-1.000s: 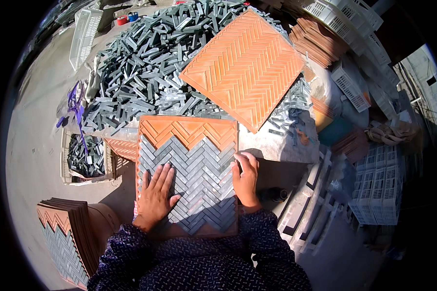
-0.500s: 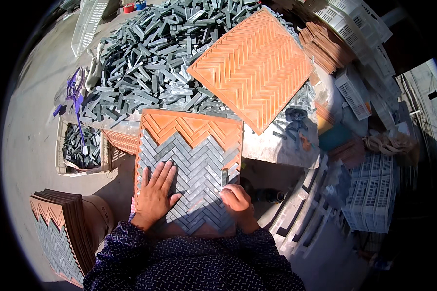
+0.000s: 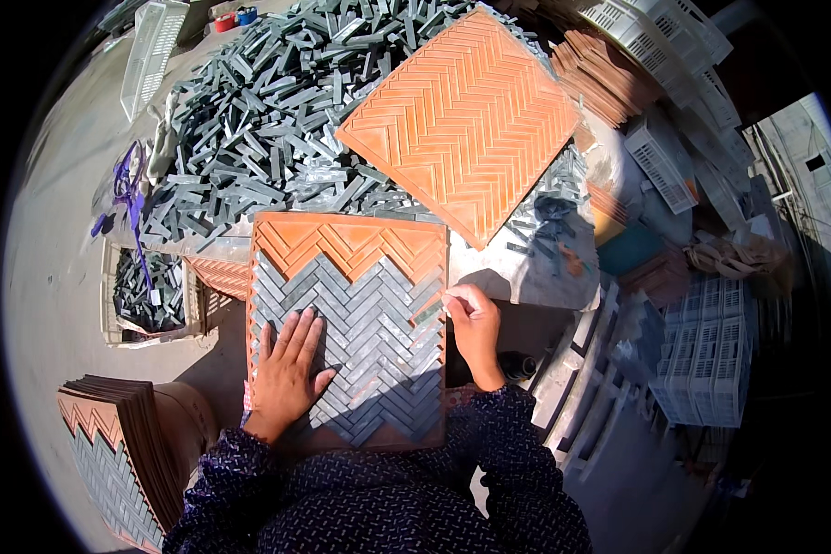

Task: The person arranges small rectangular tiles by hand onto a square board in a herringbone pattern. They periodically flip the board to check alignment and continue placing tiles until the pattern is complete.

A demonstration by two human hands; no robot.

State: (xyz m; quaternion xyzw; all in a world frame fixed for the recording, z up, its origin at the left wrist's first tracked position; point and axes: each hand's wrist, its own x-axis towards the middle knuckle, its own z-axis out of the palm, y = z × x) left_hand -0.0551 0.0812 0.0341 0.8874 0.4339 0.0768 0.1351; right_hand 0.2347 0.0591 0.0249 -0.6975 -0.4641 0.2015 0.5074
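Observation:
An orange herringbone mould tray (image 3: 351, 231) lies in front of me, mostly filled with grey stone strips (image 3: 360, 314) in zigzag rows. Bare orange slots show along its far end. My left hand (image 3: 289, 369) rests flat on the strips at the left side, fingers stretched out. At the tray's right edge my right hand (image 3: 475, 323) is closed in a pinch at the outer end of a dark grey-green stone strip (image 3: 427, 314), which lies slanted in an edge slot. The fingertips partly cover that end.
A heap of loose stone strips (image 3: 249, 120) lies beyond the tray, with an unfilled orange mould tray (image 3: 471, 120) tilted across it. At left are a crate of strips (image 3: 111, 314) and a stack of trays (image 3: 143, 443). White plastic crates (image 3: 706, 360) stand at right.
My right hand has moved up and outward to the tray's right edge. The strip it held upright now lies slanted in the edge slot. My left hand stays flat on the tray.

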